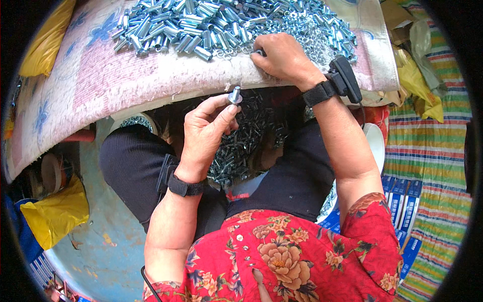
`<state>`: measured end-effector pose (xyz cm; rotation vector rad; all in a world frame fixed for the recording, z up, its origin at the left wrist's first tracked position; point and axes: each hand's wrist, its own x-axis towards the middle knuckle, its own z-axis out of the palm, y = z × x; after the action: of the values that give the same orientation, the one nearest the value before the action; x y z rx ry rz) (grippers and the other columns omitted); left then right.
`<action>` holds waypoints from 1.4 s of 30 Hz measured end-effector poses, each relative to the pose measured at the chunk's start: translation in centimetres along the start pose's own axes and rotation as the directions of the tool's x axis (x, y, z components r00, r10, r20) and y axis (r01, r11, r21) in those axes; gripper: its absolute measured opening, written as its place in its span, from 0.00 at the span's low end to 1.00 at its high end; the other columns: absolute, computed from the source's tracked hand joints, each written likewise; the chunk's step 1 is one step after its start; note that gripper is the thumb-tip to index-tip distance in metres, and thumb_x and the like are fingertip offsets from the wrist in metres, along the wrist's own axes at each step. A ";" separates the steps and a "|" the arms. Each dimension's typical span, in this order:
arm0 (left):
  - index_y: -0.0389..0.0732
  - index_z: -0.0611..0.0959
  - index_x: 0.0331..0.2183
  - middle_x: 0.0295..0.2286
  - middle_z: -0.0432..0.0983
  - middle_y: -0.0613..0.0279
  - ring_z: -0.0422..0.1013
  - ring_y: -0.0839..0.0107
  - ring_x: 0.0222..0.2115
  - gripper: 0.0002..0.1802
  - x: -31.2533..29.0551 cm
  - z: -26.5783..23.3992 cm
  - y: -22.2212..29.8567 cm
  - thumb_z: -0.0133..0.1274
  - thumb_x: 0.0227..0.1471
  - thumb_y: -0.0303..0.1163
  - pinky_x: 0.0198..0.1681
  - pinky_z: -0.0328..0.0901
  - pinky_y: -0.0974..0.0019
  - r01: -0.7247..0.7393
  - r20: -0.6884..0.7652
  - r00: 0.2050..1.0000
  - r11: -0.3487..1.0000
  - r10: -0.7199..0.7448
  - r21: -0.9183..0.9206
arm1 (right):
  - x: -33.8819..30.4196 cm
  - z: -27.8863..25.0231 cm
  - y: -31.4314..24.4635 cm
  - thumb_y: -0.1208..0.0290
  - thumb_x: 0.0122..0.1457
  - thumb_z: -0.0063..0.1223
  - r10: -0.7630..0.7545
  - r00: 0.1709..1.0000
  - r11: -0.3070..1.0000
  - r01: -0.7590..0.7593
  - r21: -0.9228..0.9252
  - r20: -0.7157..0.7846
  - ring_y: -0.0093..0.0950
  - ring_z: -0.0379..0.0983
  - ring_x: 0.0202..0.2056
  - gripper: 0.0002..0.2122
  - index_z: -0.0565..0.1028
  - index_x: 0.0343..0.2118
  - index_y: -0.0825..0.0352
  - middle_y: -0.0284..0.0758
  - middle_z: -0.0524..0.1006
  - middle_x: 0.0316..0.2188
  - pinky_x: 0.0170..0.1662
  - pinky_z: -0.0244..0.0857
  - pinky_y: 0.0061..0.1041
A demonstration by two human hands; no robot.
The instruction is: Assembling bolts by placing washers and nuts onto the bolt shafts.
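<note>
My left hand pinches a small silver bolt between thumb and fingertips, its shank upright and a wide washer-like flange at its base. It is held just off the near edge of the cloth-covered table. At that edge my right hand is closed, thumb against curled fingers, beside loose rings. A small dark metal piece shows at its fingertips; its kind is unclear. Shiny metal sleeves are heaped just beyond, with many small washers or rings at the right part of the heap.
Between my knees, below the table edge, lies a mass of dark bolts. A tub of small metal parts stands by my left knee, and a white bucket by my right. Blue boxes and a striped sheet are at right.
</note>
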<state>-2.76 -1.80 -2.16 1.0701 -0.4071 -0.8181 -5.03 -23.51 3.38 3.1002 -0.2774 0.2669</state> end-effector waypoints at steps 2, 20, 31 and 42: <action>0.37 0.78 0.37 0.25 0.75 0.67 0.67 0.83 0.20 0.12 0.1 0.0 -0.1 0.53 0.47 0.27 0.22 0.60 0.80 0.008 -0.005 1.000 1.000 -0.008 0.002 | 0.5 -0.2 -0.6 0.65 0.44 0.49 0.005 1.000 1.000 -0.004 -0.016 0.024 0.42 0.72 0.27 0.10 0.75 0.22 0.68 0.45 0.74 0.21 0.31 0.66 0.35; 0.34 0.78 0.36 0.24 0.75 0.64 0.67 0.82 0.19 0.12 1.9 0.5 -0.7 0.53 0.47 0.28 0.22 0.60 0.79 0.059 -0.031 0.998 0.996 -0.061 -0.074 | -2.5 0.1 -0.9 0.72 0.48 0.52 0.063 0.994 0.783 0.004 0.622 -0.085 0.18 0.67 0.18 0.05 0.74 0.26 0.68 0.34 0.73 0.16 0.22 0.62 0.20; 0.35 0.77 0.38 0.25 0.76 0.64 0.68 0.82 0.20 0.14 1.8 0.3 -0.9 0.54 0.47 0.29 0.21 0.59 0.80 0.035 -0.029 0.999 0.999 -0.036 -0.037 | -1.4 1.3 -0.7 0.67 0.47 0.52 0.004 0.968 0.974 0.053 0.221 -0.250 0.34 0.72 0.21 0.08 0.75 0.22 0.67 0.39 0.74 0.19 0.24 0.65 0.29; 0.36 0.78 0.37 0.25 0.75 0.66 0.67 0.83 0.19 0.13 1.1 0.3 -0.6 0.54 0.47 0.29 0.21 0.59 0.80 0.056 -0.013 0.998 0.997 -0.056 -0.047 | -4.0 -0.3 -4.2 0.79 0.41 0.52 -0.127 0.825 0.918 0.309 0.250 -0.551 0.34 0.69 0.17 0.03 0.73 0.22 0.67 0.37 0.71 0.17 0.20 0.63 0.28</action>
<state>-2.47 -3.00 -2.60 1.0474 -0.3461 -0.8652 -8.22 -18.64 2.99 3.1472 0.1643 1.2446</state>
